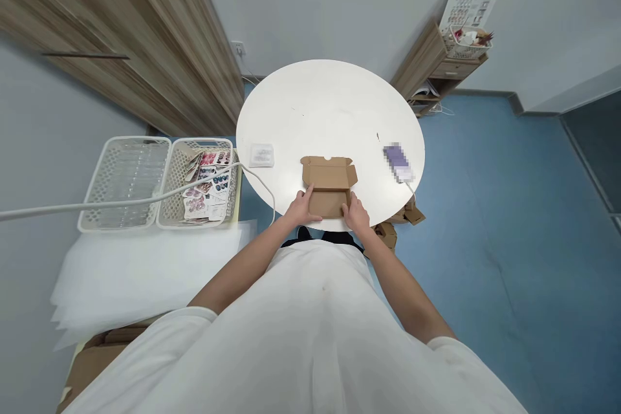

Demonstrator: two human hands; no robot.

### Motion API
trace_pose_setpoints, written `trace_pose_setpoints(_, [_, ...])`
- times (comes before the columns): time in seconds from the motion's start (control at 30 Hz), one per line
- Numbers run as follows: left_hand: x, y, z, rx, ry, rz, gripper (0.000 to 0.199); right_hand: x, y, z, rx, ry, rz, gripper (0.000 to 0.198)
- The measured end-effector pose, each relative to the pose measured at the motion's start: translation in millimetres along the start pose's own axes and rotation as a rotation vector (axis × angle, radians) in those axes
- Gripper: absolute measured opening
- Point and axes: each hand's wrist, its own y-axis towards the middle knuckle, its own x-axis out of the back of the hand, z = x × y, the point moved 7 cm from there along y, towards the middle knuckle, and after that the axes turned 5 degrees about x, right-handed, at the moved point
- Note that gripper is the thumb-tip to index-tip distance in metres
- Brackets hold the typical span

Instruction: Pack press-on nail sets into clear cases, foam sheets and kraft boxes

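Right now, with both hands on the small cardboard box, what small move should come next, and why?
Probably fold the lid down. The cardboard box lies open near the edge of the white table, its lid flap spread away from the person, while the left hand and right hand press its near corners.

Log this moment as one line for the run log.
left hand: on flat brown cardboard box | right hand: on box | box lid: open | surface: round white table

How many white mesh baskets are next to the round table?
2, side by side left of the round table: the left basket holds clear items, the right basket holds printed cards. Others may be hidden outside the view.
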Motion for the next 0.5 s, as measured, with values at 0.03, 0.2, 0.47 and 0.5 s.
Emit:
trace_pose_setpoints(0.03, [0, -1, -1, -0.001, 0.007, -0.002, 0.115, 0, -1, -1, 0.013, 0.028, 0.006, 0.059])
trace_pose_setpoints(0.2, [-2, -4, -3, -0.019, -0.037, -0.054, 0.115, 1, -2, -9, 0.076, 0.125, 0.057, 0.064])
trace_pose_setpoints(0.47, [-12, 1, -10, -0.042, -0.266, -0.19, 0.108, 12, 13, -28, 0.129, 0.273, 0.101, 0.066])
trace_pose_setpoints(0.5, [-14, 3, -12, -0.05, -0.295, -0.197, 0.102, 15, 16, -31, 0.135, 0.291, 0.096, 0.066])
